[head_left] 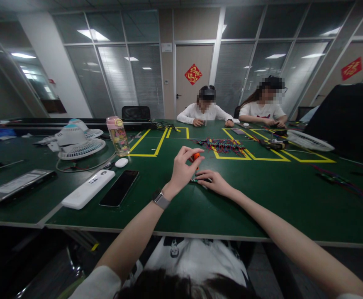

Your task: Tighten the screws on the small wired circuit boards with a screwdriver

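Note:
My left hand (pixel 182 165), with a watch on its wrist, is closed around the orange handle of a screwdriver (pixel 196 156). The screwdriver stands upright, its shaft pointing down at a small green circuit board (pixel 194 180) on the table. From the right, my right hand (pixel 217 183) lies low on the table with its fingertips gripping the board's edge. The fingers partly cover the board, and its details are too small to make out. Beyond my hands lies a heap of small boards with red and blue wires (pixel 223 145).
On the left are a black phone (pixel 119 188), a white power bank (pixel 88 189), a white oval object (pixel 121 162), a drink bottle (pixel 118 137) and a white fan (pixel 78 141). Yellow tape (pixel 142 155) marks the green table (pixel 169 216). Two people sit across it. More wired boards (pixel 337 178) lie right.

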Demonstrator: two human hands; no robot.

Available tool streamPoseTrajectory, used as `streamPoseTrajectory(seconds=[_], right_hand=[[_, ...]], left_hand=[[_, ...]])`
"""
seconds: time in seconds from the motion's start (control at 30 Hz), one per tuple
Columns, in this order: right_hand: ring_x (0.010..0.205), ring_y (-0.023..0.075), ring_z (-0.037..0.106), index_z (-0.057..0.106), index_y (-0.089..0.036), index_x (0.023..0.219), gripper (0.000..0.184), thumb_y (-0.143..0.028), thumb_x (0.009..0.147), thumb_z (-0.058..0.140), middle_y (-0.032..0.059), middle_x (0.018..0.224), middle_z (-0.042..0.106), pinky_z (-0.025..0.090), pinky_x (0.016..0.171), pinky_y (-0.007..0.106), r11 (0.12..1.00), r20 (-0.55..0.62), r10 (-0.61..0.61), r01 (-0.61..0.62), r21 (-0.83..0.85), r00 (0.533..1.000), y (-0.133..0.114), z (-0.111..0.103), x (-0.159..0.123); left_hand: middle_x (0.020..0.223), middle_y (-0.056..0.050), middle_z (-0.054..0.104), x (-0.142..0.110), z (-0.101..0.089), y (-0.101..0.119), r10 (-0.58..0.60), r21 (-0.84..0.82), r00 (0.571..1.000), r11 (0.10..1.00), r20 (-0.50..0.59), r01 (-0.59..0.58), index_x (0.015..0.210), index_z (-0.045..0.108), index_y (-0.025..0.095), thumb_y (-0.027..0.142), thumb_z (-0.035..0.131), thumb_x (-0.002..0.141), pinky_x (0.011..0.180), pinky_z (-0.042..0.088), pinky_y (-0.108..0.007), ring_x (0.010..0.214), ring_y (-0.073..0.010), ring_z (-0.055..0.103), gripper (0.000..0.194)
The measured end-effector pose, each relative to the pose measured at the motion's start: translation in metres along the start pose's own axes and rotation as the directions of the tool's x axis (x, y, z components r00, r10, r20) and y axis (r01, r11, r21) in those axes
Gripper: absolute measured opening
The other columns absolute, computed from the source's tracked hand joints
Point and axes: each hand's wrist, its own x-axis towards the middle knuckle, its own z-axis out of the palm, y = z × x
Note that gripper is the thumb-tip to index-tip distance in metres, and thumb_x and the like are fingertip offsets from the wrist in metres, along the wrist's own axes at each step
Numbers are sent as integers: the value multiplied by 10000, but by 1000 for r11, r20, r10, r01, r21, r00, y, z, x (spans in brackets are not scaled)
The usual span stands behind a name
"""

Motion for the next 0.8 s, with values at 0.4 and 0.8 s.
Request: streamPoseTrajectory(seconds=[0.4, 0.8], right_hand=[[1019, 238, 634, 737, -235, 973, 203, -315, 836, 610, 83, 1108, 685, 480, 927, 408, 1000, -3, -9, 9, 2, 1000, 0, 0, 1], [1018, 237, 632, 734, -237, 991, 208, -306, 843, 605, 84, 1113, 682, 479, 930, 408, 1000, 13, 3, -3, 0, 1000, -3, -1, 1]], left_hand=[[1120, -75, 608, 1, 0, -2, 18, -65, 997, 998, 79, -13, 1240, 543, 220, 219, 423, 941, 895, 476, -295, 1017, -158, 586, 321], [1144, -75, 580, 0, -2, -1, -6, -59, 997, 998, 71, 10, 1240, 529, 215, 213, 363, 964, 919, 454, -291, 1026, -151, 581, 323]])
